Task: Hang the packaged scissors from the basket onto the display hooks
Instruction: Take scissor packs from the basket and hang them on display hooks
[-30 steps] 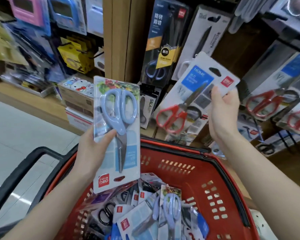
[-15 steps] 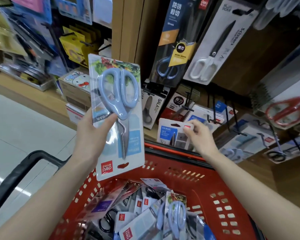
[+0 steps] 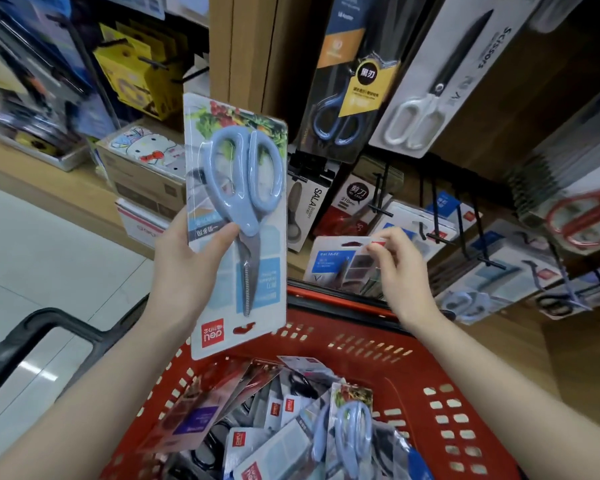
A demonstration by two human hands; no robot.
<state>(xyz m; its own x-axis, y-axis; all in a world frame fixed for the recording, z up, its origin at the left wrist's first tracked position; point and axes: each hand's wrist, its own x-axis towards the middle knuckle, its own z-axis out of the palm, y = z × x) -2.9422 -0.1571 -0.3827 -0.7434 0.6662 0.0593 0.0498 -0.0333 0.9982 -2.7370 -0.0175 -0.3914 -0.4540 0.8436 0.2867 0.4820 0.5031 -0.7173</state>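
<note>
Above basket (image 3: 361, 336), blue pack (image 3: 234, 216) was gripped by left hand (image 3: 184, 265); beyond basket, white pack (image 3: 329, 261) was pinched by right hand (image 3: 395, 268).

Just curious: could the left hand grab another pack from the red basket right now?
Probably not: the left hand is full, gripping the blue scissors pack, though the basket lies open right below it.

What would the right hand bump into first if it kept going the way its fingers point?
The white scissors pack with the blue label: the right hand has its fingertips right at that pack's top corner, probably touching it.
</note>
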